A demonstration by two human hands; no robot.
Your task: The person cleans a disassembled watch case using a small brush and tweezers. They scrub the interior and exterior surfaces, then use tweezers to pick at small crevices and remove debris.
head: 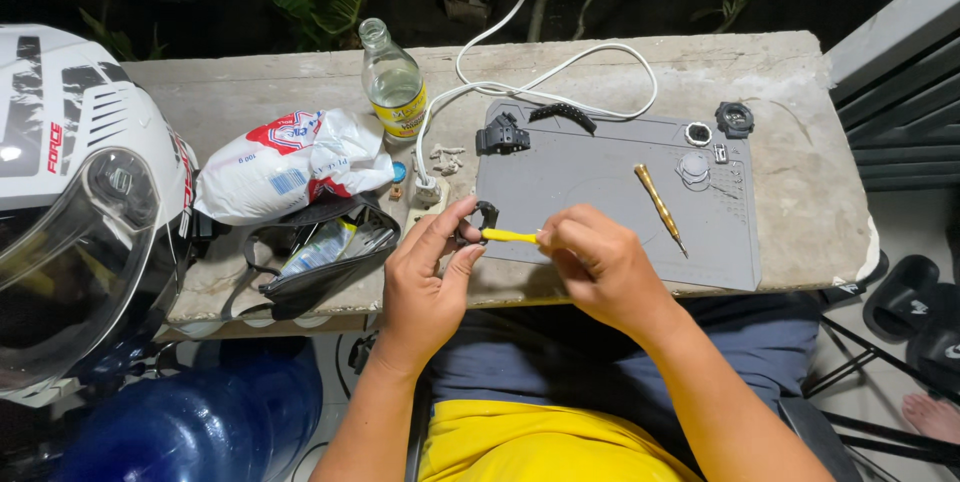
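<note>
My left hand pinches a small black watch part at the near left edge of a grey work mat. My right hand grips a thin yellow-handled tool whose tip points left into that black part. On the mat lie a gold-coloured screwdriver, a black watch strap, a black case piece, a round white ring part and a clear round disc. A black watch bezel sits just off the mat on the concrete.
The mat rests on a concrete ledge. A glass bottle, a white plastic bag, an open black pouch and a white cable are to the left and behind. A white helmet and blue water jug stand at left.
</note>
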